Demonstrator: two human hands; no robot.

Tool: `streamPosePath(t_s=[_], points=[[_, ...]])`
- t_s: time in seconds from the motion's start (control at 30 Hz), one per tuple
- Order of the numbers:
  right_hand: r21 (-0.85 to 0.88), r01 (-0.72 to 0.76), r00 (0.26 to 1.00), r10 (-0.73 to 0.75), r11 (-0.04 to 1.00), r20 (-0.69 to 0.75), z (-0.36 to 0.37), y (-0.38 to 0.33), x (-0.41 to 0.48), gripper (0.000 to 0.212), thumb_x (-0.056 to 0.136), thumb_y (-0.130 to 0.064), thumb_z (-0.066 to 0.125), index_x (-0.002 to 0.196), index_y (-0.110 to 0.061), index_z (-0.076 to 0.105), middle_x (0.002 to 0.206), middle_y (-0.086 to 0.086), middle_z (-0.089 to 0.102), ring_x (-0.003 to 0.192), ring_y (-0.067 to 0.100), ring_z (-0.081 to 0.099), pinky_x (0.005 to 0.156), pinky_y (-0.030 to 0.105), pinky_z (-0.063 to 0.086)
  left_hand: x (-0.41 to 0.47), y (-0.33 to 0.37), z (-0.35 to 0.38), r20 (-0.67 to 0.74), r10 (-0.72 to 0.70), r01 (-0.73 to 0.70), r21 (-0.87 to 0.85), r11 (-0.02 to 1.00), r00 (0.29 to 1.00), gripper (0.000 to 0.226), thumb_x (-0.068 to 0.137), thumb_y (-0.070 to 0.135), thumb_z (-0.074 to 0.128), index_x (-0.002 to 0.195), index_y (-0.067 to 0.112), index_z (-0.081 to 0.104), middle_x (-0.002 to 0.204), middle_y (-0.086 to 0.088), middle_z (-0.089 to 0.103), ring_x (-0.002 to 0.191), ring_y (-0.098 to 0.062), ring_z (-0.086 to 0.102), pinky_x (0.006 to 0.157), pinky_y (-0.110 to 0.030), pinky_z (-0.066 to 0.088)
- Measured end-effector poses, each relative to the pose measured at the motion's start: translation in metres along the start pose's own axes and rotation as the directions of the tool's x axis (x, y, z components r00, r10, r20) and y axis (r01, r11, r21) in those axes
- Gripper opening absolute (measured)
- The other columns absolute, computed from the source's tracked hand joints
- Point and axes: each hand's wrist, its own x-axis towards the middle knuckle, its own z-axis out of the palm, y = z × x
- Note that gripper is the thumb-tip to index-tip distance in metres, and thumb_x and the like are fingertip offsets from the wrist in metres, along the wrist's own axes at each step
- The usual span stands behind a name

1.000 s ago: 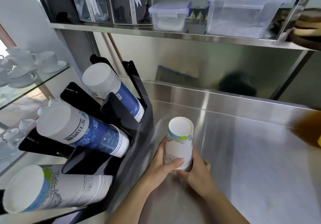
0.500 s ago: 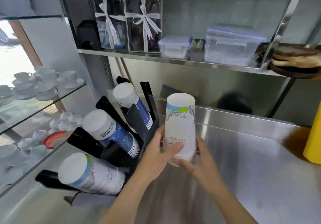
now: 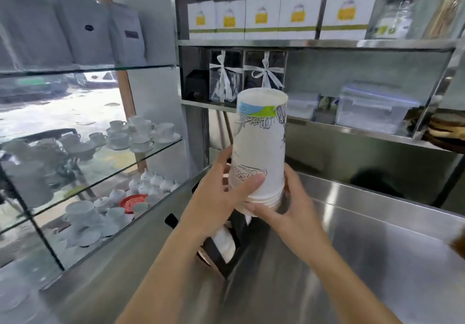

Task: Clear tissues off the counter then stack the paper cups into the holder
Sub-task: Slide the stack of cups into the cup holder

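A stack of white paper cups [image 3: 259,152] with a blue and green band and black line drawings is held upside down, upright, above the steel counter [image 3: 364,261]. My left hand [image 3: 221,193] wraps its left side with the thumb across the front. My right hand [image 3: 289,208] cups the rims at the bottom right. The black cup holder [image 3: 226,255] sits below my hands, mostly hidden by them; one white cup stack in it shows. No tissues are in view.
Glass shelves [image 3: 141,157] with white teacups and saucers stand to the left. Steel shelves behind hold clear plastic boxes [image 3: 375,107], ribboned gift boxes [image 3: 264,72] and white cartons [image 3: 279,19]. A dark plate stack [image 3: 445,130] sits at the right edge.
Both hands have lifted the cup stack higher above the counter. The view has tilted up, so the holder's other cup stacks have dropped out of sight behind my hands.
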Motion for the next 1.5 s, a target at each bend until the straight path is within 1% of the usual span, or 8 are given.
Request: streamPosePath(t_s=[0.27,0.37,0.6,0.8,1.07,1.3,1.43,1.5], points=[[-0.087,-0.014,0.995,0.023,0.996,0.098,0.067,-0.012,-0.003,0.073,0.063,-0.050,0.077,0.125,-0.050,0.037,0.121,-0.018,0.059,0.112,0.001,0.055,0.098,0.035,0.047,-0.034,-0.029,-0.056,-0.086,-0.093,0.099,0.071,0.992,0.992,0.050,0.067,0.062,0.065,0.107,0.055,0.037,0.109,0.031,0.056,0.102,0.011,0.056,0.091,-0.024,0.046],[-0.171,-0.028,0.990,0.050,0.985,0.131,0.087,0.000,-0.002,0.082,0.062,-0.057,0.074,0.132,-0.042,0.034,0.124,-0.015,0.058,0.116,0.005,0.053,0.103,0.040,0.042,-0.039,-0.052,-0.066,-0.093,-0.120,0.130,0.101,0.986,0.988,0.063,0.063,0.063,0.066,0.116,0.046,0.036,0.114,0.030,0.054,0.109,0.004,0.055,0.096,-0.033,0.047],[-0.335,0.026,0.984,0.034,0.942,0.172,0.095,0.014,-0.003,0.072,0.067,-0.054,0.071,0.128,-0.049,0.031,0.105,-0.038,0.046,0.100,-0.026,0.035,0.095,0.026,0.022,-0.041,-0.073,-0.072,-0.063,-0.173,0.178,0.087,0.980,0.983,0.061,0.072,0.036,0.076,0.115,0.041,0.033,0.112,0.029,0.050,0.094,0.020,0.052,0.075,-0.008,0.046],[-0.340,0.042,0.968,0.047,0.940,0.248,0.093,0.017,-0.003,0.066,0.074,-0.052,0.067,0.129,-0.042,0.033,0.110,-0.038,0.044,0.103,-0.036,0.020,0.105,0.031,0.021,-0.045,-0.079,-0.078,-0.112,-0.153,0.168,0.146,0.975,0.982,0.060,0.056,0.059,0.072,0.102,0.057,0.034,0.113,0.033,0.050,0.107,0.006,0.052,0.086,-0.020,0.045],[-0.346,0.058,0.978,0.016,0.936,0.208,0.101,0.023,0.007,0.062,0.072,-0.046,0.070,0.126,-0.035,0.041,0.113,-0.020,0.053,0.104,-0.018,0.032,0.094,0.024,0.023,-0.037,-0.081,-0.086,-0.084,-0.133,0.143,0.131,0.981,0.988,0.063,0.070,0.031,0.079,0.113,0.042,0.034,0.111,0.033,0.048,0.106,0.010,0.049,0.082,-0.009,0.042],[-0.501,0.088,0.965,0.052,0.861,0.258,0.106,0.035,0.008,0.059,0.078,-0.047,0.065,0.129,-0.029,0.040,0.119,-0.013,0.052,0.106,-0.002,0.037,0.094,0.026,0.019,-0.038,-0.112,-0.076,-0.011,-0.221,0.218,0.207,0.954,0.975,0.072,0.063,0.046,0.075,0.120,0.043,0.032,0.119,0.027,0.049,0.123,-0.010,0.047,0.111,-0.045,0.033],[-0.462,0.118,0.965,0.007,0.879,0.260,0.106,0.040,0.006,0.065,0.082,-0.048,0.060,0.138,-0.029,0.032,0.132,-0.015,0.049,0.105,-0.012,0.030,0.093,0.021,0.015,-0.041,-0.114,-0.072,-0.067,-0.167,0.176,0.158,0.972,0.984,0.064,0.066,0.041,0.077,0.118,0.046,0.041,0.120,0.027,0.053,0.116,0.004,0.049,0.099,-0.028,0.041],[-0.470,0.116,0.968,0.007,0.875,0.252,0.104,0.040,0.007,0.064,0.085,-0.048,0.058,0.140,-0.029,0.031,0.130,-0.014,0.052,0.096,-0.017,0.023,0.097,0.022,0.017,-0.039,-0.115,-0.071,-0.100,-0.139,0.154,0.173,0.973,0.985,0.060,0.065,0.044,0.075,0.118,0.040,0.046,0.121,0.021,0.057,0.111,-0.001,0.055,0.098,-0.034,0.046]])
